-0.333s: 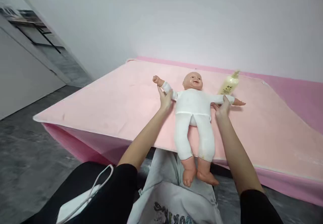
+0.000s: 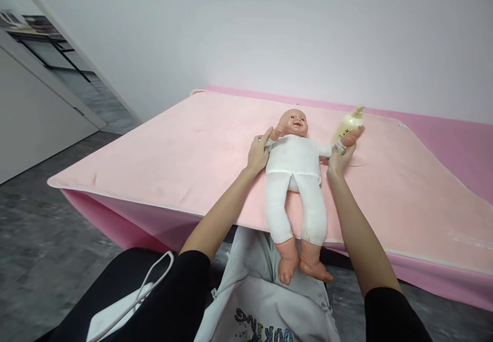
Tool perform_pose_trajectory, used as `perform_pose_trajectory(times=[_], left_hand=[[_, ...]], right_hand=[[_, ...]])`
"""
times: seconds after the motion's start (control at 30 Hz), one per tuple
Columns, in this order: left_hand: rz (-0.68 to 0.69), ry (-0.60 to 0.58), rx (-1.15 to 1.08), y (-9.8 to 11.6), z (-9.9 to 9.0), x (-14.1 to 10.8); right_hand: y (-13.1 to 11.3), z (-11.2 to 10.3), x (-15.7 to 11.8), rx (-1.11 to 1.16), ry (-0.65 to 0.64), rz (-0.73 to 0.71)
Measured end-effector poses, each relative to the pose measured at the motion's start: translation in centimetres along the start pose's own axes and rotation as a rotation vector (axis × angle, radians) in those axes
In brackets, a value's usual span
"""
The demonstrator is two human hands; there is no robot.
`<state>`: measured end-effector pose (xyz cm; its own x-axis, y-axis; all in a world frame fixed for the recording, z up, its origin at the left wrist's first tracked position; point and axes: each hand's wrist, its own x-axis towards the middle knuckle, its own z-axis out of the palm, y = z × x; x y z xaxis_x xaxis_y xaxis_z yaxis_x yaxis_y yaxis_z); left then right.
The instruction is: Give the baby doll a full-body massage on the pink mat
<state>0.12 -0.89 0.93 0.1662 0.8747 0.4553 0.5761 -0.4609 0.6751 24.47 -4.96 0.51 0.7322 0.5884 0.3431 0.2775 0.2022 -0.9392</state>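
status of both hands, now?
Left hand: holding one arm of the doll.
Right hand: holding the doll's other arm.

Free mat (image 2: pixel 185 152) left of the doll (image 2: pixel 292 156); bottle (image 2: pixel 348 123) blocks beyond the right hand (image 2: pixel 339 162)

Baby doll (image 2: pixel 293 157) between the left fingers (image 2: pixel 265 137) and right fingers (image 2: pixel 349 153) is plain white, with an orangey-peach head and feet. Pump bottle (image 2: pixel 347 125) just past the right fingers: pale yellow, dark print. Blanket (image 2: pixel 185 152) under them's light pink, tablecloth (image 2: pixel 454 152) beyond kinda deeper pink.
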Motion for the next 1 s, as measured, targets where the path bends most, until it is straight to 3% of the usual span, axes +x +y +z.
perform_pose_trajectory(times=[0.07, 0.17, 0.3, 0.47, 0.63, 0.83, 1.0], left_hand=[[0.000, -0.070, 0.091, 0.6, -0.2, -0.2], [0.007, -0.118, 0.181, 1.2, -0.3, -0.3], [0.022, -0.143, 0.282, 1.7, -0.3, -0.4], [0.056, -0.175, 0.400, 2.1, -0.2, -0.4], [0.063, -0.180, 0.426, 2.1, -0.2, -0.6], [0.011, -0.104, 0.267, 1.5, -0.4, -0.6], [-0.063, 0.066, -0.042, 0.3, -0.1, -0.2]], right_hand=[[-0.5, 0.2, -0.6, -0.148, -0.033, -0.135], [-1.5, 0.2, -1.6, -0.398, -0.201, -0.278], [-2.6, 0.2, -2.5, -0.701, -0.376, -0.332], [-3.2, 0.2, -2.7, -0.830, -0.419, -0.394], [-3.5, 0.1, -2.8, -0.810, -0.439, -0.385], [-3.0, -0.1, -2.3, -0.608, -0.418, -0.277], [-2.6, 0.1, -1.4, -0.183, -0.318, 0.003]])
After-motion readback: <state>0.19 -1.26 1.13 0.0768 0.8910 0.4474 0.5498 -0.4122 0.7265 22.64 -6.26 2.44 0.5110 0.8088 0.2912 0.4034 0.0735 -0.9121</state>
